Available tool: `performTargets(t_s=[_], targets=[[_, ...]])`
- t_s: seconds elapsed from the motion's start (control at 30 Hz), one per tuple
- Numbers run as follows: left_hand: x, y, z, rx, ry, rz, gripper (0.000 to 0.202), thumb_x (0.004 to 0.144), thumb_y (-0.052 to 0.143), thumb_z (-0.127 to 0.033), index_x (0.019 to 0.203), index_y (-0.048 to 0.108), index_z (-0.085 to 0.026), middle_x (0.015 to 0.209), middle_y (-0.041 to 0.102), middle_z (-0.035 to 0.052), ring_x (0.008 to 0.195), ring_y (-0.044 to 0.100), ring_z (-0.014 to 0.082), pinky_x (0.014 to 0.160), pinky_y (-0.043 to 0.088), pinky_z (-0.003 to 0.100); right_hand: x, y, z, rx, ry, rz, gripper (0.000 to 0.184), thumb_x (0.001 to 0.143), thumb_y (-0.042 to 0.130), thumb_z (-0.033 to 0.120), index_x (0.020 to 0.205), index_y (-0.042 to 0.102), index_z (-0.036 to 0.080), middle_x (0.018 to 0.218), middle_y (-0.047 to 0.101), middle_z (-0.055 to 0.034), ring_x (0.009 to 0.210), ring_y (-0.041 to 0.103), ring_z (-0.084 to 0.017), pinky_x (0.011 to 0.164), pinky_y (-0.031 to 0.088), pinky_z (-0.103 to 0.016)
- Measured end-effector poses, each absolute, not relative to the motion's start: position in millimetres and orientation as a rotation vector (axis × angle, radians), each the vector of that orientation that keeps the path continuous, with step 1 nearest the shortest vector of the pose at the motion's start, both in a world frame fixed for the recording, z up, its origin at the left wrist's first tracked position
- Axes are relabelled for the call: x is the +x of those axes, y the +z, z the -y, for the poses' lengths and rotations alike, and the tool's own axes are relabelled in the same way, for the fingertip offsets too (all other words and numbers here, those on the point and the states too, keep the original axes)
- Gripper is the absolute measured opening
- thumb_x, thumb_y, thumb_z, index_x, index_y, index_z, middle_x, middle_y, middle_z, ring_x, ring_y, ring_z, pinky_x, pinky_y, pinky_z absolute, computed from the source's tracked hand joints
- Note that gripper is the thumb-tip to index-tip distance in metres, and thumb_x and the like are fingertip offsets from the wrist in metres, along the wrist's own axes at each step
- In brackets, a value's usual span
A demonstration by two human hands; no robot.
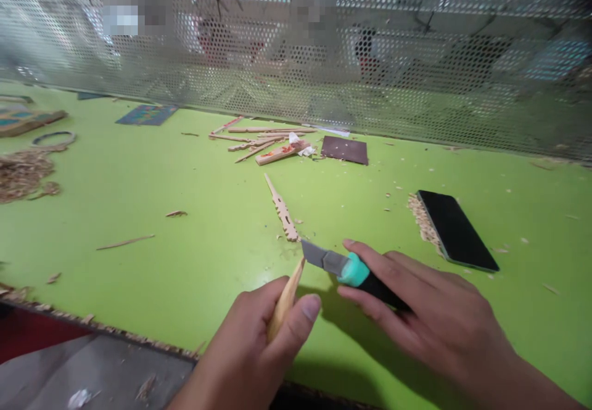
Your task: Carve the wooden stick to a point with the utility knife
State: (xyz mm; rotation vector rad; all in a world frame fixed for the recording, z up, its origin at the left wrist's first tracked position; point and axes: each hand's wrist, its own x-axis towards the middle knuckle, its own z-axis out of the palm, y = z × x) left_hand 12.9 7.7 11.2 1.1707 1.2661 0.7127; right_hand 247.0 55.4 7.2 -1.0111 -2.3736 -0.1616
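Note:
My left hand [259,330] is closed around a thin pale wooden stick [287,296], its pointed tip showing above my thumb. My right hand [425,311] grips a utility knife [345,268] with a teal and black handle. Its grey blade points left and sits just right of the stick's tip. Both hands hover over the near part of the green table [185,256]. A carved, notched wooden strip [282,209] lies flat on the table just beyond the blade.
A black phone [456,230] lies at the right beside a patch of wood shavings [422,219]. Several wooden sticks [263,139] and a dark sandpaper sheet [345,150] sit near the perforated metal screen [296,40]. More shavings [23,172] pile at far left.

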Motion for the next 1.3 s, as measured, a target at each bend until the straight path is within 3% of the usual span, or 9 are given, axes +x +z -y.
performTargets(t_s=[0.2,0.4,0.63,0.8,0.97,1.17,1.3], targets=[[7.6,13.0,-12.2,1.215,0.599,-1.268,0.04,0.098,0.064,-0.058,0.097,0.068,-0.018,0.084,0.06,-0.0001,0.075,0.047,0.0176,0.067,0.039,0.026,242.6,11.7,-57.9,-0.84,0.004,2.545,0.043,0.116,0.04,0.05,0.138,0.06,0.019,0.087,0.077,0.0002,0.067,0.071,-0.011,0.059,0.051,-0.026],[11.1,7.5,-9.4,1.197,0.602,-1.33,0.042,0.098,0.064,-0.061,0.088,0.063,-0.02,0.076,0.052,-0.0034,0.069,0.041,0.0159,0.062,0.035,0.025,237.9,12.9,-53.2,-0.867,-0.061,2.532,0.042,0.116,0.043,0.048,0.138,0.06,0.017,0.082,0.073,0.0014,0.063,0.067,-0.011,0.057,0.049,-0.027],[12.1,6.2,-6.4,1.213,0.736,-1.284,0.049,0.103,0.055,-0.067,0.085,0.06,-0.021,0.078,0.055,0.0006,0.077,0.052,0.0195,0.064,0.04,0.026,244.2,9.4,-54.2,-1.009,-0.211,2.399,0.041,0.112,0.055,0.042,0.143,0.059,0.015,0.105,0.083,-0.0089,0.082,0.078,-0.019,0.066,0.053,-0.03],[11.5,8.3,-5.2,1.075,0.714,-1.198,0.046,0.103,0.054,-0.067,0.096,0.057,-0.022,0.065,0.051,-0.0058,0.046,0.044,0.0103,0.043,0.04,0.019,246.7,3.7,-57.6,-1.004,-0.1,2.395,0.042,0.112,0.053,0.047,0.143,0.06,0.02,0.111,0.083,-0.0071,0.083,0.079,-0.019,0.066,0.055,-0.031],[11.9,4.6,-6.4,0.97,0.687,-1.175,0.045,0.095,0.069,-0.065,0.103,0.055,-0.023,0.066,0.054,-0.0082,0.037,0.047,0.0063,0.034,0.039,0.014,243.9,2.3,-60.5,-0.943,-0.018,2.466,0.044,0.112,0.049,0.051,0.138,0.065,0.019,0.101,0.082,-0.007,0.071,0.076,-0.017,0.058,0.053,-0.03],[12.0,-1.4,-5.1,0.969,0.688,-1.168,0.045,0.093,0.071,-0.064,0.094,0.051,-0.024,0.058,0.047,-0.0125,0.033,0.041,0.004,0.03,0.031,0.01,239.1,7.6,-61.0,-0.79,0.243,2.556,0.045,0.115,0.043,0.051,0.135,0.066,0.018,0.083,0.075,-0.001,0.065,0.07,-0.012,0.058,0.051,-0.025],[11.3,-1.5,-3.6,1.025,0.65,-1.227,0.043,0.095,0.068,-0.063,0.09,0.049,-0.025,0.055,0.046,-0.0131,0.032,0.04,0.0054,0.03,0.029,0.013,236.2,9.5,-58.2,-0.781,0.194,2.554,0.044,0.115,0.044,0.05,0.135,0.065,0.017,0.079,0.071,0.0011,0.062,0.066,-0.011,0.056,0.046,-0.025]])
